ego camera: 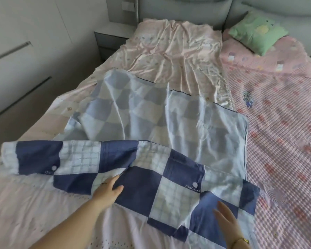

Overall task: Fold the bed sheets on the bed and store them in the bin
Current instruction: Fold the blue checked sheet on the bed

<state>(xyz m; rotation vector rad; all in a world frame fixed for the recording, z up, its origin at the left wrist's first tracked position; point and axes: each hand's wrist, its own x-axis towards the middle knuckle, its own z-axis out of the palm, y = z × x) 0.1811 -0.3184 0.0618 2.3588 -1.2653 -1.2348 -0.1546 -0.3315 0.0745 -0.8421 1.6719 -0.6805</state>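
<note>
A blue-and-white checked sheet lies spread across the bed, its pale underside up in the middle. Its near edge is turned over, showing dark blue squares and two white buttons. My left hand lies flat on that turned-over band, fingers straight and slipping under a fold. My right hand rests flat on the same band nearer the right, fingers straight. Under the checked sheet lies a pale pink patterned sheet reaching the headboard. No bin is in view.
A pink waffle blanket covers the right side of the bed, with a green pillow at its head. A grey nightstand and white wardrobe doors stand left of the bed. A white eyelet cover lies nearest me.
</note>
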